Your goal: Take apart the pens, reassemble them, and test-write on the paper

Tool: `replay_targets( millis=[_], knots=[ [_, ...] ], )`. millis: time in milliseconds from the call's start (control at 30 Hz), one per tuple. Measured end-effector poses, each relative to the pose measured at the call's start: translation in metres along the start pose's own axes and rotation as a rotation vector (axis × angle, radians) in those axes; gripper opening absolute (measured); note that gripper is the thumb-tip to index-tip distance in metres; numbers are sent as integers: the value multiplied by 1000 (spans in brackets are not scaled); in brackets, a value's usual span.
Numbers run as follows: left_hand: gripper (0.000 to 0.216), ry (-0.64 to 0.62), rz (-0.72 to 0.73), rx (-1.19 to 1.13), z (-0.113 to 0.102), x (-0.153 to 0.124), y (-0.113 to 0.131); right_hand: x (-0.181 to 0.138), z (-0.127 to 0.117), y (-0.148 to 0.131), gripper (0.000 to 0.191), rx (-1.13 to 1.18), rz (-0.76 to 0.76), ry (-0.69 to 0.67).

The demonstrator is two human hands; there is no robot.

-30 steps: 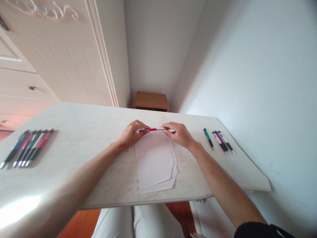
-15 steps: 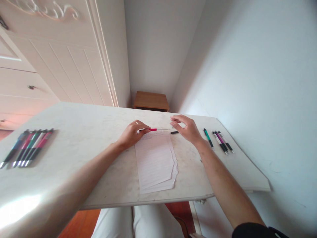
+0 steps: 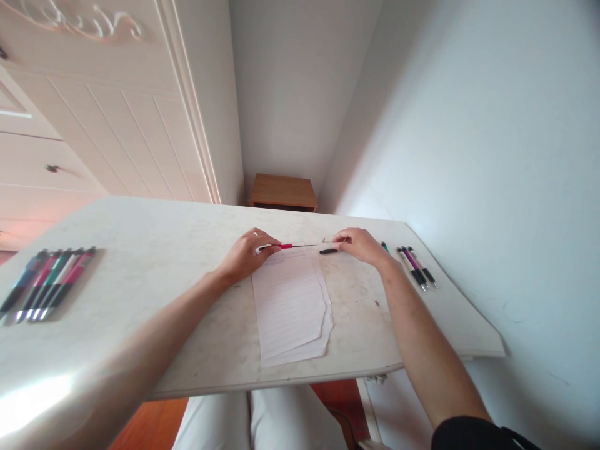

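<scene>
My left hand (image 3: 253,250) pinches a red pen barrel (image 3: 285,246), held level above the top of the paper. A thin dark refill (image 3: 305,245) sticks out of its right end. Just right of the refill's tip is a separate black pen grip (image 3: 328,251). The fingers of my right hand (image 3: 359,245) are closed at the grip's right end; part of what they hold is hidden. Beyond the grip lies a tiny piece (image 3: 323,240), too small to name. Lined sheets of paper (image 3: 290,312) with handwriting along the top lie below my hands, their right edges torn.
Several pens (image 3: 54,281) lie in a row at the table's left. Other pens (image 3: 417,269) are at the right, and a green pen (image 3: 385,247) is partly behind my right wrist. The white table (image 3: 187,362) meets a wall on the right. A wooden stand (image 3: 284,190) is beyond it.
My right hand has come down to the right end of the black pen grip, and its fingers have closed there. My left hand still holds the red barrel. The view has shifted slightly.
</scene>
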State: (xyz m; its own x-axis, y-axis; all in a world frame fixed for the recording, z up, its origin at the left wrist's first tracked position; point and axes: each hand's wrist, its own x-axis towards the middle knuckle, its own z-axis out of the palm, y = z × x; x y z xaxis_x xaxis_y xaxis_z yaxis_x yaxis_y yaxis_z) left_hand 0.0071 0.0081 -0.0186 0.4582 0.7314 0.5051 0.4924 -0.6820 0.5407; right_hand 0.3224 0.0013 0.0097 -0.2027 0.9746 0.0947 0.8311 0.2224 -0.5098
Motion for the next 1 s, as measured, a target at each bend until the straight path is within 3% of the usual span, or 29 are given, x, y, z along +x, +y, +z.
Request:
replay_targets(
  millis=[467,1000],
  knots=[
    [22,-5,14,5,1,0,-1,-2,-7,1,17,93,31,-60],
    [24,-18,-9,-1,0,0,1,3,5,-15,17,-116,-99,-34]
  ],
)
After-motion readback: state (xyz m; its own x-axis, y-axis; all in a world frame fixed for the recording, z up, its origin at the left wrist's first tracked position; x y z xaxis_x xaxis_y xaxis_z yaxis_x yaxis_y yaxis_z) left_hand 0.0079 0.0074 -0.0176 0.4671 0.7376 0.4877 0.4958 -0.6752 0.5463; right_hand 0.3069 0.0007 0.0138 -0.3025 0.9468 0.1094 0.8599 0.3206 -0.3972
